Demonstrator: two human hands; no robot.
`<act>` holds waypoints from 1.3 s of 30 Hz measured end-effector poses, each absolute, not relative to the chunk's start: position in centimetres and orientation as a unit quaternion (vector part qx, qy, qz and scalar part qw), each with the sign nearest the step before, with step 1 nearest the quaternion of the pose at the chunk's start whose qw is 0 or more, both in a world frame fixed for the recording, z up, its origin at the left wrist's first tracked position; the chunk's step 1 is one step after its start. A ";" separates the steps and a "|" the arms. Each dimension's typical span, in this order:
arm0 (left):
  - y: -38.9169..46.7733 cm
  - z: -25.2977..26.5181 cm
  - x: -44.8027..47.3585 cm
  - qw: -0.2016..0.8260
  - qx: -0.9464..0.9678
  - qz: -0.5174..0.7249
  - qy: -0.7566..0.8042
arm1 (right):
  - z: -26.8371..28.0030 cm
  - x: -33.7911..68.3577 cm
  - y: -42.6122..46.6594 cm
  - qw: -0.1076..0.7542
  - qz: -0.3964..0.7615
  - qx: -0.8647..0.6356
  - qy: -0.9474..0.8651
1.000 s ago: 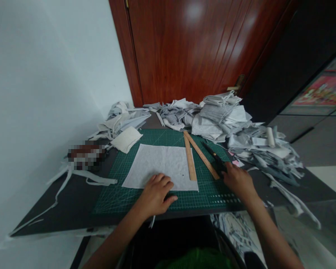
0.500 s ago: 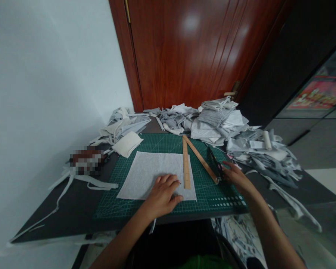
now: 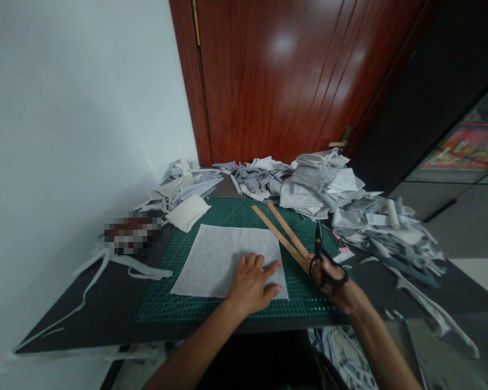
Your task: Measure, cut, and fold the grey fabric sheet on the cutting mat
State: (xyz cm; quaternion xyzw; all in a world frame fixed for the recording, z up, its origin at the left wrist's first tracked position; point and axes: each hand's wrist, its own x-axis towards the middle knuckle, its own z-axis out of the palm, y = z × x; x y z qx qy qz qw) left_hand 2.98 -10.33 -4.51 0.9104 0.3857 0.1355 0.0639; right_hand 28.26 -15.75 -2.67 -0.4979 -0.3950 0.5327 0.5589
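Observation:
A light grey piece of cloth [image 3: 219, 254] lies flat on a green cutting mat [image 3: 158, 300]. My left hand [image 3: 252, 281] rests on the cloth's lower right part, fingers spread, index finger pointing toward the right edge. In my right hand [image 3: 334, 284] is a pair of black scissors [image 3: 319, 238], blades pointing away from me, the handle loops around my fingers. Two wooden rulers, one nearer the cloth [image 3: 280, 237] and one farther right [image 3: 288, 228], slant across the mat. Their near ends meet by my right fingertips; whether these touch them I cannot tell.
Heaps of grey and white cloth [image 3: 321, 184] line the table's back and right side. At the left are a folded cream cloth [image 3: 188, 213], a blurred-out object [image 3: 132, 233] and loose strips [image 3: 146, 269]. A wooden door [image 3: 268, 81] stands behind the table.
My right hand has picked up the scissors from the mat and come nearer to me. The left ruler has swung off the cloth to a slant. My left hand has shifted slightly right.

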 end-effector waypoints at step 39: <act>-15.5 -6.6 3.3 0.021 0.924 0.114 0.365 | -6.0 24.2 -35.4 0.504 0.645 -0.494 -0.293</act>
